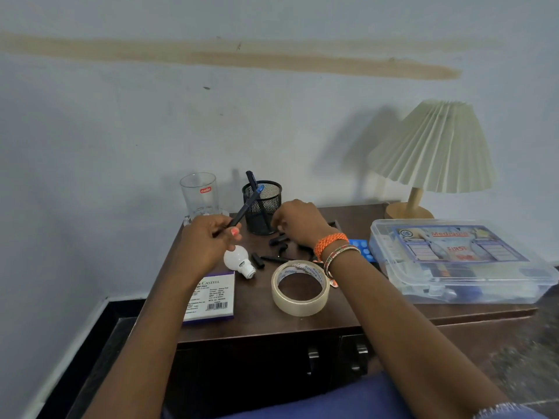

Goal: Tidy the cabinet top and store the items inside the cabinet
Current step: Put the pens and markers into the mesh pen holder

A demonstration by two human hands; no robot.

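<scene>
- Dark brown wood forms the cabinet top (pixel 260 316), and we look down on it from the head camera, with its two doors and handles (pixel 313 358) shut below the front edge.
- Our left hand (pixel 208 240) grips a dark pen (pixel 246 207) with a blue tip; the fingers are curled round the barrel, and the pen slants up toward the black mesh pen holder (pixel 262 207).
- The holder stands upright near the back of the top, and another dark pen (pixel 251 178) leans inside it.
- Our right hand (pixel 299 222) hovers just beside the holder with its fingers curled downward over a scatter of small black pieces (pixel 279 240); we cannot tell whether it holds any of them.
- Orange and beaded bracelets (pixel 331 246) circle the right wrist.
- A white light bulb (pixel 239 260) lies on its side under the left hand, near a roll of clear tape (pixel 299 287) lying flat.
- A white and purple box (pixel 210 297) with a barcode lies at the front left, partly covered by our left forearm.
- A clear glass (pixel 199 193) with a red label stands at the back left corner.
- A clear plastic first aid box (pixel 453 261) sits on the right, a blue blister pack (pixel 361 249) just beside it.
- A lamp (pixel 432 152) with a pleated shade stands behind the box.
</scene>
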